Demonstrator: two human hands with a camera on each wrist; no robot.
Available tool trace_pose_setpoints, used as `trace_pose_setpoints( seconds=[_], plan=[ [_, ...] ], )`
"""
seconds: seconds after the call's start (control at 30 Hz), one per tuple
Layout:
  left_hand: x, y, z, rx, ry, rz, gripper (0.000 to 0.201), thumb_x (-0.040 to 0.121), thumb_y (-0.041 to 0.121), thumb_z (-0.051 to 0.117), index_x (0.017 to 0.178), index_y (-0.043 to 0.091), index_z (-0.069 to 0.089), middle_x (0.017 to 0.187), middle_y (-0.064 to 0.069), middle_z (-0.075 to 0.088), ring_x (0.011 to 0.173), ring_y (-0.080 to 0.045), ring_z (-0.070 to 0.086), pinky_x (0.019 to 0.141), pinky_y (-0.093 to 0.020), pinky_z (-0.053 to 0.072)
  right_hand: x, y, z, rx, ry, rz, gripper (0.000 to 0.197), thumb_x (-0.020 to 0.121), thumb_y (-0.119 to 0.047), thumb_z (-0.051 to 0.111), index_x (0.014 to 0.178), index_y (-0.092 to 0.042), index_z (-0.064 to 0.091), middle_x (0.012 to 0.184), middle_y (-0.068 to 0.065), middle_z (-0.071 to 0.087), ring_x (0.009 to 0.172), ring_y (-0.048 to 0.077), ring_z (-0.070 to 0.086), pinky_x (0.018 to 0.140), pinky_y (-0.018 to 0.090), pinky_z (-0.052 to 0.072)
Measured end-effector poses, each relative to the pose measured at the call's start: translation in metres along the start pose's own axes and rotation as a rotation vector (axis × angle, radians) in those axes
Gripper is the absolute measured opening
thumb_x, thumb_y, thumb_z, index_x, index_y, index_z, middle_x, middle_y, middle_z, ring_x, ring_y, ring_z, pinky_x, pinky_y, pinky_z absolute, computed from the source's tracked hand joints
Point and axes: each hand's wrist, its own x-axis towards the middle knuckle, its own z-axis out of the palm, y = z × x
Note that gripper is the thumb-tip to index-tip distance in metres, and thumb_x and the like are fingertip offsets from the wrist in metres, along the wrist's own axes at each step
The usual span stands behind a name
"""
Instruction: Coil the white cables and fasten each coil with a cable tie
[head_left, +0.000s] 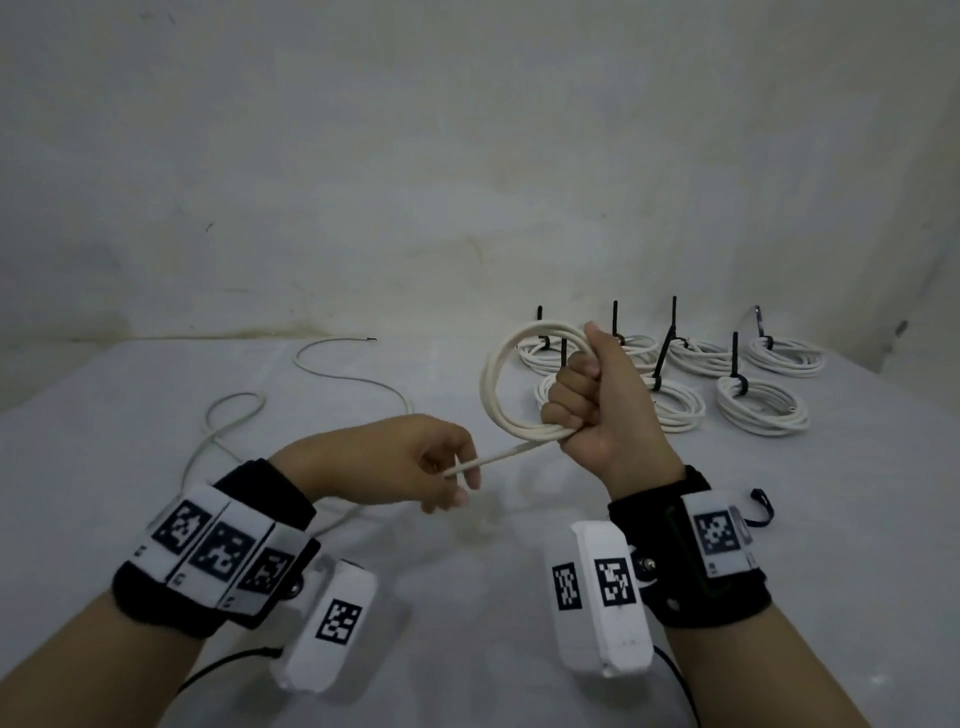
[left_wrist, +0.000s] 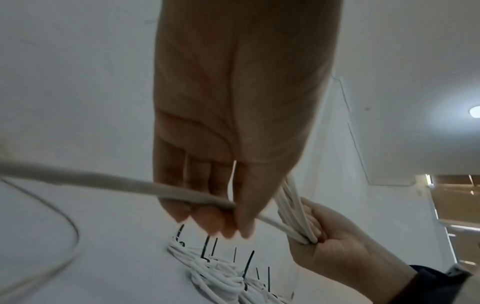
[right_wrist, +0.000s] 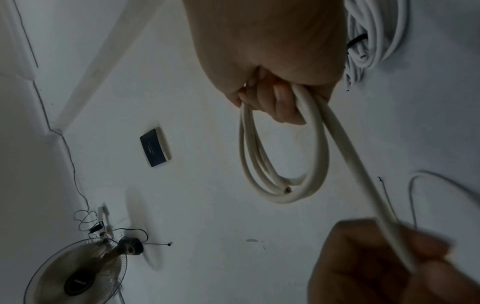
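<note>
**Winding the next loop onto the coil**

The tabletop (head_left: 156, 519) carries everything: behind my hands, on the right, sit the finished coils (head_left: 763, 405), each cinched with a black cable tie (head_left: 734, 364) standing upright. On the left the loose tail of the white cable (head_left: 322, 374) snakes away across the surface.

My right hand (head_left: 597, 410) is raised in a closed fist around the gathered loops of the coil in progress (head_left: 498, 384), which hangs out to the left of the fist. From its underside a straight run of cable reaches my left hand (head_left: 405, 457), whose thumb and fingertips (left_wrist: 207, 222) pinch it lightly, the other fingers only loosely bent.

To do this step well, I think I should let the cable slide through the left pinch, then carry it up and over in a loop matching those already held. The right fist should open only enough to take in the new turn, or the loops may spring apart. Twisting the cable slightly should keep it lying flat.
</note>
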Motion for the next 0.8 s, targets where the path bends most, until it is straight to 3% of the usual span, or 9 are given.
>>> trace_pose_setpoints(
  seconds=[0.1, 0.2, 0.3, 0.4, 0.47, 0.53, 0.63, 0.73, 0.8],
  plan=[
    [-0.018, -0.006, -0.011, 0.255, 0.281, 0.052, 0.014, 0.087, 0.019, 0.064, 0.082, 0.031, 0.059, 0.081, 0.010, 0.062, 0.073, -0.001, 0.056, 0.065, -0.013, 0.044, 0.000, 0.004, 0.000, 0.001, 0.024, 0.019, 0.061, 0.098, -0.041, 0.045, 0.042, -0.020, 0.033, 0.035, -0.007, 0.015, 0.026, 0.006, 0.015, 0.030, 0.013, 0.014],
    [-0.033, -0.010, -0.016, 0.520, 0.439, 0.097, 0.018, 0.084, 0.026, 0.066, 0.079, 0.037, 0.053, 0.078, 0.013, 0.049, 0.069, -0.004, 0.047, 0.057, -0.015, 0.035, 0.001, 0.011, 0.001, -0.019, 0.028, 0.051, 0.054, 0.098, -0.042, 0.045, 0.051, -0.019, 0.030, 0.036, -0.007, 0.015, 0.027, 0.007, 0.015, 0.030, 0.014, 0.015],
    [-0.038, -0.009, -0.012, 0.758, 0.569, 0.106, 0.010, 0.083, 0.021, 0.062, 0.082, 0.027, 0.055, 0.061, 0.010, 0.043, 0.053, -0.009, 0.039, 0.047, -0.022, 0.029, 0.000, 0.024, 0.002, -0.066, 0.010, 0.102, 0.050, 0.099, -0.041, 0.044, 0.057, -0.019, 0.028, 0.037, -0.007, 0.015, 0.027, 0.007, 0.015, 0.030, 0.015, 0.015],
    [-0.041, -0.015, -0.012, 0.748, 0.734, 0.044, 0.015, 0.088, 0.031, 0.063, 0.088, 0.018, 0.055, 0.056, 0.006, 0.051, 0.050, -0.017, 0.044, 0.047, -0.026, 0.035, 0.001, 0.032, 0.002, -0.067, 0.011, 0.143, 0.050, 0.099, -0.041, 0.044, 0.057, -0.019, 0.028, 0.037, -0.007, 0.016, 0.027, 0.007, 0.016, 0.031, 0.015, 0.015],
    [-0.042, -0.019, -0.011, 0.563, 0.819, 0.027, 0.019, 0.088, 0.034, 0.063, 0.086, 0.017, 0.056, 0.061, 0.005, 0.062, 0.054, -0.014, 0.056, 0.055, -0.028, 0.044, 0.002, 0.035, 0.001, -0.039, 0.017, 0.163, 0.050, 0.099, -0.042, 0.044, 0.057, -0.019, 0.028, 0.037, -0.007, 0.016, 0.027, 0.007, 0.016, 0.031, 0.014, 0.015],
    [-0.042, -0.016, -0.006, 0.282, 0.936, 0.045, 0.014, 0.087, 0.028, 0.067, 0.083, 0.017, 0.059, 0.065, 0.007, 0.067, 0.059, -0.005, 0.064, 0.060, -0.021, 0.048, 0.003, 0.038, 0.001, -0.025, 0.018, 0.180, 0.050, 0.099, -0.042, 0.044, 0.057, -0.019, 0.028, 0.037, -0.006, 0.016, 0.027, 0.007, 0.016, 0.031, 0.014, 0.015],
    [-0.037, -0.009, 0.003, -0.297, 1.049, 0.059, 0.016, 0.085, 0.018, 0.070, 0.086, 0.010, 0.056, 0.075, -0.001, 0.072, 0.071, -0.006, 0.070, 0.064, -0.022, 0.056, 0.001, 0.041, 0.003, -0.026, 0.001, 0.192, 0.049, 0.099, -0.041, 0.044, 0.058, -0.020, 0.028, 0.036, -0.007, 0.016, 0.026, 0.007, 0.016, 0.030, 0.014, 0.015],
    [-0.028, -0.004, 0.006, -0.993, 1.026, 0.034, 0.024, 0.087, 0.016, 0.067, 0.097, 0.010, 0.046, 0.086, -0.007, 0.075, 0.085, -0.013, 0.072, 0.071, -0.025, 0.056, 0.000, 0.042, 0.005, -0.039, -0.008, 0.190, 0.049, 0.099, -0.040, 0.044, 0.057, -0.019, 0.028, 0.037, -0.007, 0.016, 0.027, 0.006, 0.016, 0.030, 0.014, 0.015],
    [-0.023, -0.001, 0.004, -1.325, 0.930, -0.010, 0.019, 0.091, 0.016, 0.060, 0.103, 0.003, 0.053, 0.084, -0.004, 0.075, 0.080, -0.010, 0.072, 0.066, -0.020, 0.056, 0.000, 0.041, 0.005, -0.057, -0.006, 0.181, 0.049, 0.099, -0.041, 0.044, 0.057, -0.019, 0.028, 0.037, -0.007, 0.016, 0.027, 0.006, 0.016, 0.030, 0.014, 0.015]
  ],
)
